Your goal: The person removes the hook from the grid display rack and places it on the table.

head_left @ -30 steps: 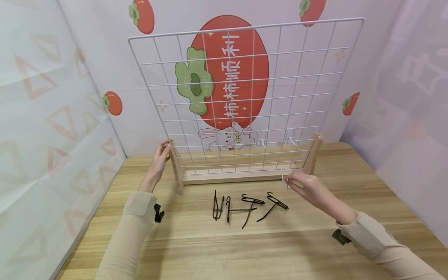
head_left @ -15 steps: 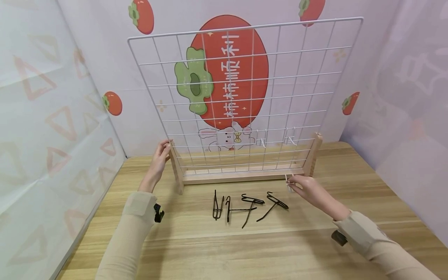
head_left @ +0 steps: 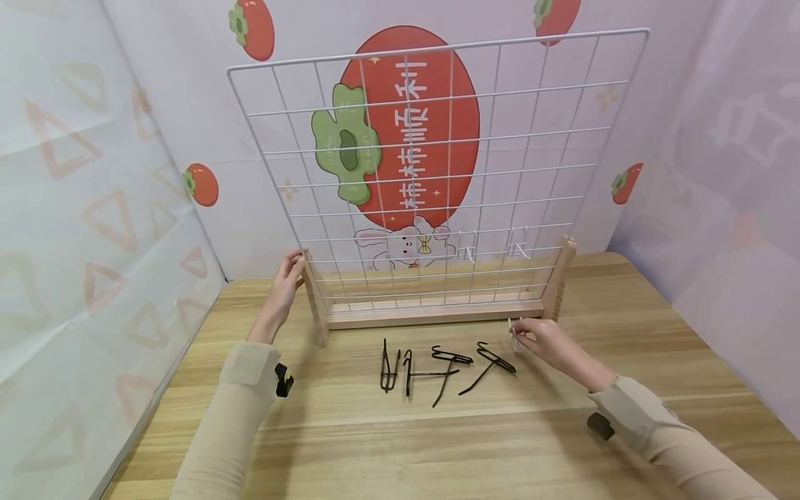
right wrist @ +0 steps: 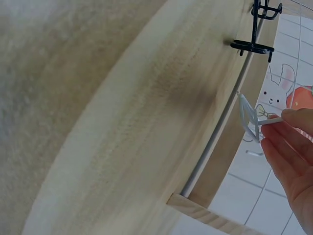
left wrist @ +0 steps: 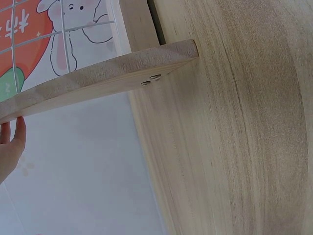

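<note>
The rear is covered by a pale backdrop (head_left: 187, 104), on which a large red fruit and a rabbit are printed. The foreground is taken up by a wood-grained table (head_left: 400, 444). A white wire grid (head_left: 450, 175) is supported on edge by a wooden stand (head_left: 437, 317), placed across the far part of the table.

The stand's left post is touched near its top by the left hand (head_left: 285, 281). Fingertips are seen set against the post; whether it is clamped between them cannot be told. The right hand (head_left: 550, 340) is found low, just in front of the stand's right end, with thumb and fingertips pinched together.

Four black hooks (head_left: 433, 375) are laid in a row on the table, before the stand and between the hands. Two hung hooks, white (head_left: 467, 251), are mounted side by side, apart, on the grid's lower right area. The held hook, also white (right wrist: 258, 122), is clamped by its rod in the right hand's pinch, near the stand's base; contact with the table cannot be determined.
</note>
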`<state>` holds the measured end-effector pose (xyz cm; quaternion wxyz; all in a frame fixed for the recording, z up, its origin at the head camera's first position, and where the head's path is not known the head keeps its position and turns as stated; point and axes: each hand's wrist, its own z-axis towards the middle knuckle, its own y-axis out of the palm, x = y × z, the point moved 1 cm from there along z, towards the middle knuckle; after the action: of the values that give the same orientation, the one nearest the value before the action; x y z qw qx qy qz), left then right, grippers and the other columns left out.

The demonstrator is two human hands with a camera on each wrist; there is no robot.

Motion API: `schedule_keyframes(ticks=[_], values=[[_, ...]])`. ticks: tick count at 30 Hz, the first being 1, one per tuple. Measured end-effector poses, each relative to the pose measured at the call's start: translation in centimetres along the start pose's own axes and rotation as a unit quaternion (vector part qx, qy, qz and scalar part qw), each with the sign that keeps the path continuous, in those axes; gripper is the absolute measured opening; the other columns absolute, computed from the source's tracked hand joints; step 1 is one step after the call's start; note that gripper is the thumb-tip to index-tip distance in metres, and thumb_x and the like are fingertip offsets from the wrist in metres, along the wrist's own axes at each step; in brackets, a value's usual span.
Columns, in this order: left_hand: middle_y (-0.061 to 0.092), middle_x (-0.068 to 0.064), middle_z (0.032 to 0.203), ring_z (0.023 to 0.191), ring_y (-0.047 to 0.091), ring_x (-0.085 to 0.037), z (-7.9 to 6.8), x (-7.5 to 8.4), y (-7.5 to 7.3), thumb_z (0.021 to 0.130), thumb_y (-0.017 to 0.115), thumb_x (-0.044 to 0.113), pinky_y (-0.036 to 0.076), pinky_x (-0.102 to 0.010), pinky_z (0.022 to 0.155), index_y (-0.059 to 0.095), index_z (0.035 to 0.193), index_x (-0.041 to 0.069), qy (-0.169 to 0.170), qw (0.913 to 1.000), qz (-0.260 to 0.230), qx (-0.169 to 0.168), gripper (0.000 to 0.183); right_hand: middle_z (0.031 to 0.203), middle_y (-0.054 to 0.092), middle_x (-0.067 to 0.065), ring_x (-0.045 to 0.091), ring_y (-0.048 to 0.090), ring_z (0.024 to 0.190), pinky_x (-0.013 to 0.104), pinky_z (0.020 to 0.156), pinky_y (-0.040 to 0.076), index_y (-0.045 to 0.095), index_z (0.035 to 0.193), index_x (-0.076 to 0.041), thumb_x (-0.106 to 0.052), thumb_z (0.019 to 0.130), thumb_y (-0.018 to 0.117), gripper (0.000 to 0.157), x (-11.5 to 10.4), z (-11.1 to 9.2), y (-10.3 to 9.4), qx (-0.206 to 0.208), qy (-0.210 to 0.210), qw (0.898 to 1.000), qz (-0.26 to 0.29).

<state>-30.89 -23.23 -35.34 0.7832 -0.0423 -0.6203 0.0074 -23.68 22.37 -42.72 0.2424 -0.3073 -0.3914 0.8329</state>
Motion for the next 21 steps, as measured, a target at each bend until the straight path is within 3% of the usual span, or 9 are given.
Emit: schedule_keyframes(ticks=[4,8,14,21], values=[[0.036,-0.008,0.123,0.11,0.036,-0.014,0.3,-0.7,-0.3,0.096,0.036,0.029,0.019,-0.048,0.103,0.034,0.128,0.008,0.011,0.9999,0.008,-0.001,0.039,0.076,0.064,0.014,0.027,0.062,0.069,0.03,0.06,0.052,0.061,0.08,0.006,0.017,0.066,0.064,0.018,0.2,-0.2,0.3,-0.008,0.009,1.0,0.013],[0.033,-0.013,0.129,0.115,0.033,-0.018,0.3,-0.8,-0.4,0.096,0.035,0.027,0.019,-0.047,0.104,0.031,0.13,0.005,0.003,1.0,0.007,0.0,0.041,0.075,0.063,0.014,0.026,0.062,0.069,0.029,0.059,0.052,0.061,0.08,0.006,0.015,0.067,0.065,0.017,0.4,-0.3,0.6,-0.006,0.012,1.0,0.022],[0.025,-0.02,0.135,0.122,0.026,-0.027,-0.1,0.2,-0.1,0.098,0.031,0.02,0.017,-0.046,0.105,0.024,0.132,0.0,-0.014,0.9999,-0.001,-0.004,0.04,0.074,0.064,0.013,0.024,0.062,0.067,0.024,0.058,0.052,0.061,0.078,0.003,0.014,0.066,0.066,0.016,0.5,-0.4,1.0,0.005,0.006,1.0,0.028],[0.026,-0.02,0.133,0.12,0.027,-0.027,-0.7,1.4,0.4,0.098,0.029,0.016,0.018,-0.045,0.105,0.023,0.131,-0.003,-0.015,0.9999,0.006,-0.003,0.039,0.075,0.064,0.013,0.026,0.062,0.069,0.026,0.059,0.052,0.061,0.078,0.002,0.012,0.067,0.066,0.016,0.6,-0.5,1.2,-0.006,0.026,0.999,0.033]])
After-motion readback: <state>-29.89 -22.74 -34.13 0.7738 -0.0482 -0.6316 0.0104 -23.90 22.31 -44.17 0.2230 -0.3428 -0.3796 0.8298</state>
